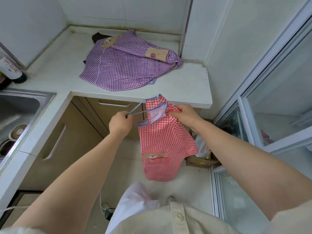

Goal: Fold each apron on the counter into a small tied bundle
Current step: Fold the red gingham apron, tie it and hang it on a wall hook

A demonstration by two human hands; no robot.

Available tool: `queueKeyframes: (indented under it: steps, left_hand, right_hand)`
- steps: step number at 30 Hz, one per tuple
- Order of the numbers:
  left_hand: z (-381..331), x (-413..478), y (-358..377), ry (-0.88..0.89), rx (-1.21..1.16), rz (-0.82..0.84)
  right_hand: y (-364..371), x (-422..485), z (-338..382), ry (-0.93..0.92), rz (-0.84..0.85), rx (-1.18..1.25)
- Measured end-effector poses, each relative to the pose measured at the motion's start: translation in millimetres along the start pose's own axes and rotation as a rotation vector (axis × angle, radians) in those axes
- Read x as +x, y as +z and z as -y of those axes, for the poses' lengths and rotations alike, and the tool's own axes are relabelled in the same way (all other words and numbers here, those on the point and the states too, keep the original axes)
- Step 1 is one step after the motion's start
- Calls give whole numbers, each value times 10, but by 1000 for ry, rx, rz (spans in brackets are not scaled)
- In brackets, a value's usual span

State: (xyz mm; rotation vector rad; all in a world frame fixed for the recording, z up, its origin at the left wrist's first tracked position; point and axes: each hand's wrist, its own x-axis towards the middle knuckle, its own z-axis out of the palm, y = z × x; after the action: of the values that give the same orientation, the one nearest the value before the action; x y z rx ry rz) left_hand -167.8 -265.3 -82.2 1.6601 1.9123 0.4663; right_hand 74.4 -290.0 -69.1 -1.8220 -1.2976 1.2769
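Soft, even daylight fills the head view. It is brightest toward three o'clock, where the glass door (276,92) looks milky and washed out, and shadows stay faint, with only a dim band beneath the counter (55,65) edge. Wide-angle distortion bows straight lines near the rim, most at nine and three o'clock, and the pale shirt (168,220) at six o'clock is soft and out of focus.
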Motion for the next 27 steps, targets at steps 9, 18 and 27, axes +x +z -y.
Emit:
queueKeyframes:
  steps: [9,18,27]
  left_hand:
    - [-25,552,-120,381,-40,79]
    - [-168,1463,-431,491,-66,632]
    - [-221,1895,-876,526,-301,780]
  right_hand:
    - [334,516,304,3,59,-85]
    - [608,1064,721,-129,97,-337]
    - [895,1224,855,37,202,-300]
